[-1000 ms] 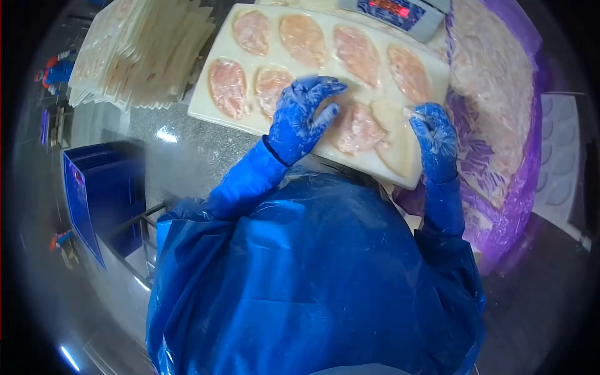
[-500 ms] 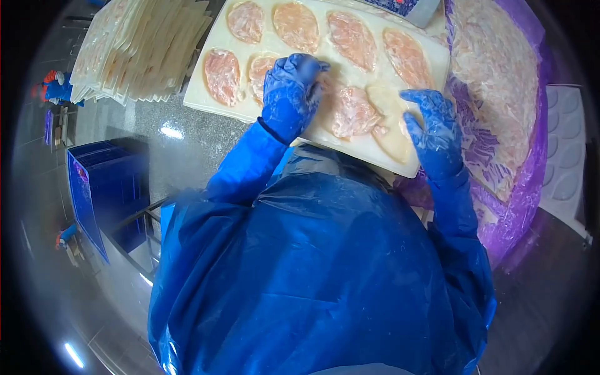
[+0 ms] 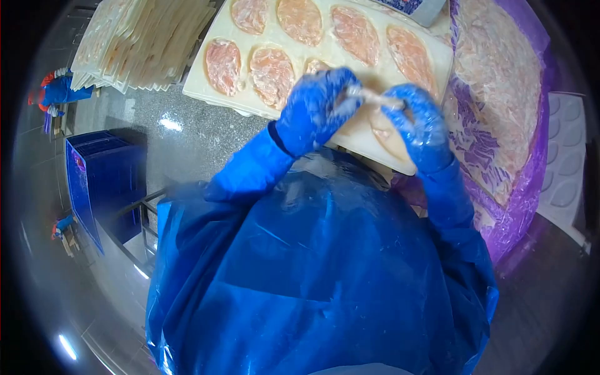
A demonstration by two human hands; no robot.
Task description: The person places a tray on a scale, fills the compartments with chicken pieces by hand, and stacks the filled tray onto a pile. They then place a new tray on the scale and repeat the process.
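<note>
Meat point(image 3: 375, 97) hung between the left hand point(image 3: 317, 112) and right hand point(image 3: 421, 125), fingers of both gripping it, above the tray point(image 3: 361, 137) toward its near right corner.

A hand could pass low over the grey countertop point(image 3: 203, 134), between the white tray point(image 3: 200, 72) and the blue bin point(image 3: 119, 181). The stacked sheets point(image 3: 137, 47) stand in the way by the tray's upper left corner, a boxy device point(image 3: 425, 9) at its far side, and the purple-wrapped heap point(image 3: 500, 69) along its right.
</note>
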